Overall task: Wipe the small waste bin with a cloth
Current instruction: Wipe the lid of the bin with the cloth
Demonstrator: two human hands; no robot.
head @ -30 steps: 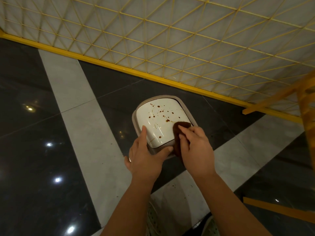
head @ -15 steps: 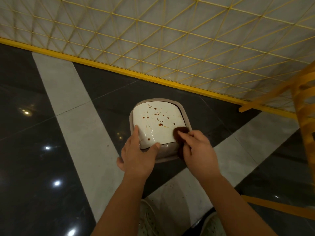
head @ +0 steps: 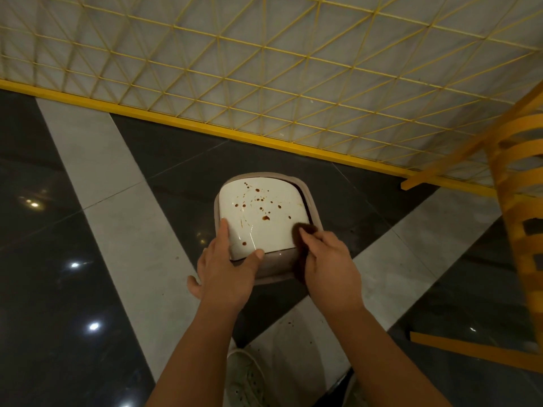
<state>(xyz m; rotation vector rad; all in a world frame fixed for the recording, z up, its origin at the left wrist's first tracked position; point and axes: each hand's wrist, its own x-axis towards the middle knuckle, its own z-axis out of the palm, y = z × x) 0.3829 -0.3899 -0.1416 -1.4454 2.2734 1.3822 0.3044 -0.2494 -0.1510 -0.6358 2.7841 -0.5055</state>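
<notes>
Small waste bin (head: 266, 218) on the dark glossy floor (head: 58, 289), just in front of the yellow-framed mesh fence (head: 264, 69); white lid (head: 264, 212) on top, spattered with brown drops, taupe body showing around it and below its near edge. Interior hidden under the lid, contents impossible to tell.

Left hand (head: 226, 271) on the bin's near-left corner: forefinger laid straight up the lid's left edge, thumb pressed along the lid's near edge, corner caught between the two. Remaining fingers of that hand hidden below the rim, save one fingertip showing at far left.

Right hand (head: 329, 265) at the bin's near-right corner, fingers curled and pinching a dark brown cloth (head: 302, 230). Cloth pressed against the lid's right edge, a fold of it hanging down the bin's side under the palm. Brown drops lying beyond the fingertips, toward the lid's middle and far side; one drop close to the left thumb.

Pale grey stripes (head: 111, 201) crossing the floor, one passing left of the bin, another under the right forearm with a few brown specks on it. Orange slatted furniture (head: 517, 201) at right, well apart from the bin. White shoe (head: 246, 377) at the bottom edge between the forearms
</notes>
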